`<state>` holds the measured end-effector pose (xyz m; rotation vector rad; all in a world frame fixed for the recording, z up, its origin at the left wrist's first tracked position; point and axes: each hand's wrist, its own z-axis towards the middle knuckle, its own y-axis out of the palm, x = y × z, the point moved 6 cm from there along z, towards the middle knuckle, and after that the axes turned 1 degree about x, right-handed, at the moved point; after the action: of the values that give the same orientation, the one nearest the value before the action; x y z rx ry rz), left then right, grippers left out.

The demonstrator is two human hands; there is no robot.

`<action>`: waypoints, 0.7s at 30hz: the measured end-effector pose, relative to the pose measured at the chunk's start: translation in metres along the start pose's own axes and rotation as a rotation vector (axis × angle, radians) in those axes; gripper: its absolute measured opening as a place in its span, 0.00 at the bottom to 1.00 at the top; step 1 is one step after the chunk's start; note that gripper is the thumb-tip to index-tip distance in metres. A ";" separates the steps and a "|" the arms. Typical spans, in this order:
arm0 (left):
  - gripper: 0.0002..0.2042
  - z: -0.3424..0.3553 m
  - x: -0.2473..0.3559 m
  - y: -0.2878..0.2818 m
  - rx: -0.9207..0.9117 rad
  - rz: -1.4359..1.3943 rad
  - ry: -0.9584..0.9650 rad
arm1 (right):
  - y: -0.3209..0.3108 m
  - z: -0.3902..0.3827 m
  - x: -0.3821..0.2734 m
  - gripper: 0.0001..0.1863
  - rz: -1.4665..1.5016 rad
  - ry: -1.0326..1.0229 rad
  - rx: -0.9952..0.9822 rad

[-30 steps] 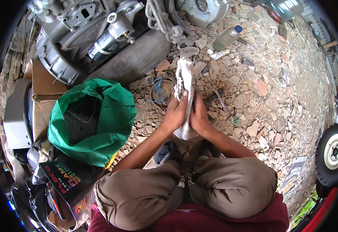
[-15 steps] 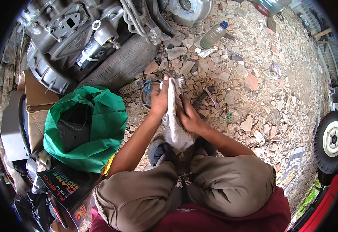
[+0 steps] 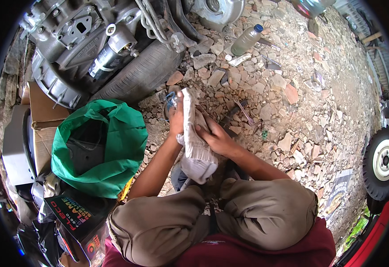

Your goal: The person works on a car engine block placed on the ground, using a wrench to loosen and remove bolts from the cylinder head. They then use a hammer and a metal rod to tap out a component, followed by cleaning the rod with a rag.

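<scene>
A whitish, soiled cloth (image 3: 196, 155) hangs between my hands, above the ground in front of my knees. My left hand (image 3: 175, 116) presses along its left side, fingers pointing away from me. On the other side my right hand (image 3: 214, 137) grips the cloth with bent fingers, the thumb against its folds. The loose lower end droops toward my shoes. Whether anything is wrapped inside the cloth cannot be seen. Just beyond my left hand lies a tangle of blue cord (image 3: 171, 99). To the right of my right hand a wrench (image 3: 247, 113) rests on the rubble.
An engine block (image 3: 76, 44) leans over a tire (image 3: 143, 71) at the far left. Nearer stand an open green bag (image 3: 123, 155), a cardboard box (image 3: 47, 111) and a black printed box (image 3: 76, 211). A bottle (image 3: 246, 41) stands on broken stones ahead. A small wheel (image 3: 383, 160) is at right.
Both hands and the cloth have shifted slightly left. The cloth's top edge has tilted left, and its drooping end has bunched wider. My right fingers now show more on the cloth.
</scene>
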<state>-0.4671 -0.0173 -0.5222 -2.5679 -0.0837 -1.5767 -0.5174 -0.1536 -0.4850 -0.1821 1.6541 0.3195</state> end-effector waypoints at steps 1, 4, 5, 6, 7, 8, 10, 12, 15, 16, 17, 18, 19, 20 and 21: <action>0.21 0.006 -0.009 0.001 -0.069 -0.223 -0.127 | -0.003 0.002 0.007 0.24 -0.179 -0.068 0.072; 0.18 -0.004 -0.005 0.009 -0.094 -0.183 0.040 | -0.018 0.006 0.019 0.20 -0.375 0.038 0.100; 0.15 -0.017 -0.008 0.016 -0.111 -0.416 -0.023 | -0.021 0.009 0.000 0.20 -0.303 0.211 0.146; 0.18 -0.024 -0.003 0.023 -0.074 -0.388 0.025 | -0.028 0.008 0.003 0.22 -0.277 0.251 0.169; 0.18 -0.024 -0.003 0.027 -0.114 -0.382 0.038 | -0.035 0.006 0.006 0.23 -0.250 0.291 0.192; 0.18 -0.025 -0.003 0.026 -0.144 -0.373 0.051 | -0.035 0.005 0.010 0.24 -0.217 0.330 0.204; 0.18 -0.015 -0.015 0.016 -0.085 -0.169 0.168 | -0.024 -0.003 0.015 0.26 -0.059 0.341 0.196; 0.20 0.000 -0.033 0.004 -0.056 -0.074 0.139 | -0.001 -0.012 0.004 0.28 0.057 0.210 0.132; 0.28 -0.008 -0.021 0.009 -0.099 -0.343 -0.162 | 0.001 -0.014 0.021 0.25 -0.080 0.088 0.116; 0.31 -0.008 -0.029 0.011 -0.169 -0.420 -0.189 | 0.000 -0.013 0.019 0.24 -0.139 0.071 0.111; 0.28 -0.015 -0.020 0.015 -0.144 -0.508 -0.188 | -0.004 -0.009 0.021 0.24 -0.132 0.206 0.070; 0.25 -0.024 -0.010 0.020 -0.119 -0.595 -0.187 | -0.010 -0.005 0.021 0.25 -0.145 0.302 0.108; 0.26 -0.023 -0.023 0.023 -0.190 -0.677 -0.209 | -0.017 -0.002 0.021 0.25 -0.157 0.399 0.147; 0.26 -0.028 -0.028 0.020 -0.206 -0.693 -0.258 | -0.023 0.000 0.023 0.26 -0.166 0.496 0.184; 0.25 -0.027 -0.028 0.017 -0.183 -0.636 -0.197 | -0.025 0.001 0.030 0.29 -0.098 0.610 0.100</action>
<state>-0.5016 -0.0372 -0.5367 -3.0232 -0.8929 -1.5385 -0.5125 -0.1746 -0.5178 -0.3051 2.2489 0.1057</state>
